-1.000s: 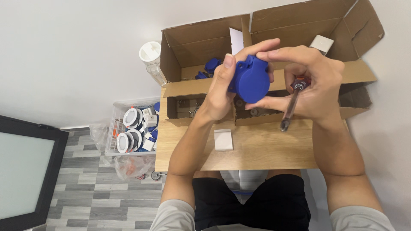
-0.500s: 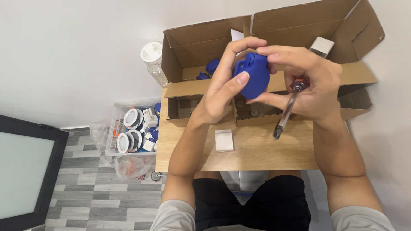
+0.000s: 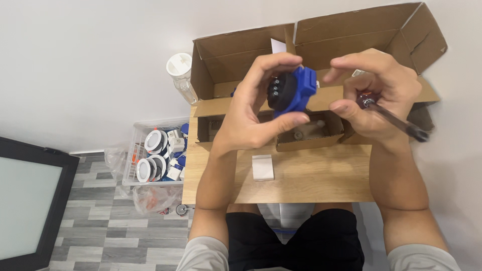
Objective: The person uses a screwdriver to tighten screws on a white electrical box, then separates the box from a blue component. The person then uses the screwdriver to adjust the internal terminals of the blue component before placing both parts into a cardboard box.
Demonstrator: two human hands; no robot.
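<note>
Sitting up in the air over the wooden table [image 3: 311, 175] is a blue plastic part [image 3: 295, 90] with a round black face that has small shiny dots on it. The blue piece behind the black face looks flat and square. Fingers hide the part's bottom edge, and its back side cannot be seen at all. The left hand [image 3: 256, 108] is curled around the part, pinching it with the thumb below and the fingers over the top. The right hand [image 3: 374, 98] is just beside the part and does not touch it. Its first finger and thumb are open wide, like a letter C, and its other fingers are wrapped tight around a screwdriver [image 3: 394, 118]. The screwdriver's handle is mostly hidden in the palm, and its dark shaft looks blurry. Behind the part, at the far side of the table, stand open cardboard boxes [image 3: 351, 35]. A small white box [image 3: 262, 167] lies on the table below the part.
</note>
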